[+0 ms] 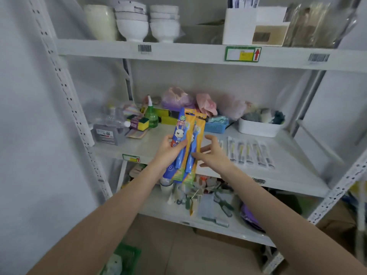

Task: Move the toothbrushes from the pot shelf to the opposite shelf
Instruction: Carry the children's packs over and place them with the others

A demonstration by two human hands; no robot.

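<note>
Two toothbrush packs [187,143], orange-carded with blue brushes, plus a blue rabbit-printed pack [177,139] on their left, are being held upright in front of the middle shelf [278,175], clear of its surface, by the left hand [170,150], which is clenched around them. The right hand [211,152] is being held beside the packs with its fingers spread, gripping nothing. On the shelf to the right, five slim clear-wrapped brushes [251,152] are lying side by side; above, two stacks of white bowls [148,22] are being stored.
</note>
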